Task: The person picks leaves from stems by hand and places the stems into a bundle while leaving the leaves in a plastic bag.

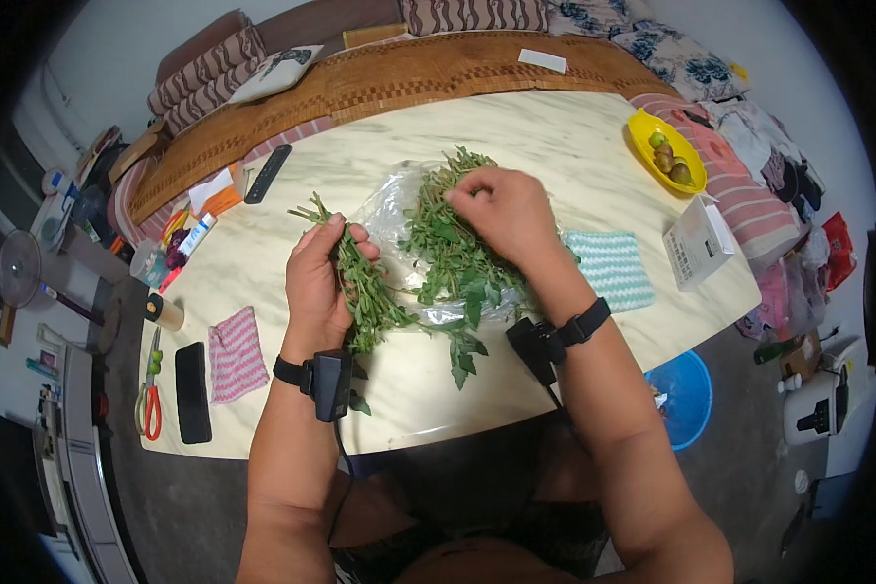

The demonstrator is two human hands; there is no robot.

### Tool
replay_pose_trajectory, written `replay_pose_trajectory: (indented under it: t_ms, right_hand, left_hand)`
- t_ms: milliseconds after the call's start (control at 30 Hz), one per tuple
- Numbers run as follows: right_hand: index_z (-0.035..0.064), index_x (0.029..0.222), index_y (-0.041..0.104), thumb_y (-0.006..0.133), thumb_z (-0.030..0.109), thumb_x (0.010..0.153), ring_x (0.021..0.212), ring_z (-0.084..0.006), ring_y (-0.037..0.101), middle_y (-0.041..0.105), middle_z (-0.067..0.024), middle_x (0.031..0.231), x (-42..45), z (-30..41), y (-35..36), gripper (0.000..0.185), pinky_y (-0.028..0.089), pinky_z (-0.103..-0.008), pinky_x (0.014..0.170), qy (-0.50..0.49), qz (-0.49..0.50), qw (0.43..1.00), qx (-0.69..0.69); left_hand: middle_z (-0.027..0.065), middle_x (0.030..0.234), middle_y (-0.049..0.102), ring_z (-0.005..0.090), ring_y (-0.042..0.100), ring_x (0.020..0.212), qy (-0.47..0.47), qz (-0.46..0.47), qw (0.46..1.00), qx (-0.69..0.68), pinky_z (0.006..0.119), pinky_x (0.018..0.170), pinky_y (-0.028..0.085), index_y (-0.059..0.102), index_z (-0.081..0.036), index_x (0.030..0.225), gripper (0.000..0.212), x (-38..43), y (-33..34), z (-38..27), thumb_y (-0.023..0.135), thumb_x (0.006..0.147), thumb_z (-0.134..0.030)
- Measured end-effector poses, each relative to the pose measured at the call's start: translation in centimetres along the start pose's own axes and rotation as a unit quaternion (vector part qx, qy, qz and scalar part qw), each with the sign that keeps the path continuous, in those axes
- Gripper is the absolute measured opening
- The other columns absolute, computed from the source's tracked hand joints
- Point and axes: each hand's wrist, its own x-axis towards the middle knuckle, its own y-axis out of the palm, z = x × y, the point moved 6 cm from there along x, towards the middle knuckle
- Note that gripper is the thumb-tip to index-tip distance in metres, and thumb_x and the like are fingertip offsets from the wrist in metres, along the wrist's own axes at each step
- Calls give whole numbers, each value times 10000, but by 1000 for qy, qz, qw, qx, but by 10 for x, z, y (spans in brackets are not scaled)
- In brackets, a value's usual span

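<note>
My left hand (321,281) is closed around a bunch of leafy green stems (369,292), cut ends up and leaves hanging toward me. A larger heap of the same kind of greens (445,248) lies on a clear plastic bag (390,208) on the marble-patterned table (547,131). Over the upper right of this heap is my right hand (500,212), its fingers curled and thumb near the index finger; whether a stem is between them cannot be told. A few broader leaves (467,354) stick out from the heap toward me. Each wrist wears a strap with a black device.
On the left are a pink striped cloth (239,355), a black smartphone (193,393), scissors (150,412) and a remote control (268,174). On the right lie a green striped cloth (609,270), a white box (698,243) and a yellow fruit dish (646,142). A blue bin (690,401) stands below the table edge.
</note>
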Motion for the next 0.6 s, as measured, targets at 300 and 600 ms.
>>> replay_pose_trajectory:
  t_ms: [300,600]
  right_hand:
    - [129,982,790,805,326,814,726,-281,693,713,-87,772,-8,11,15,259,551,-398,684,-51,95,994,2]
    - [139,1104,779,809,322,809,769,-295,710,729,-101,816,-24,19,40,349,564,-405,709,-93,141,985,-43]
  left_hand:
    - [57,867,673,148,668,691,26,66,990,-124,356,527,588,630,-96,1006,132,1,-4,-24,597,1053,-215]
    - [49,889,662,124,614,658,45,66,993,-91,310,477,538,613,-97,1018,121,0,-11,-36,616,1045,-215]
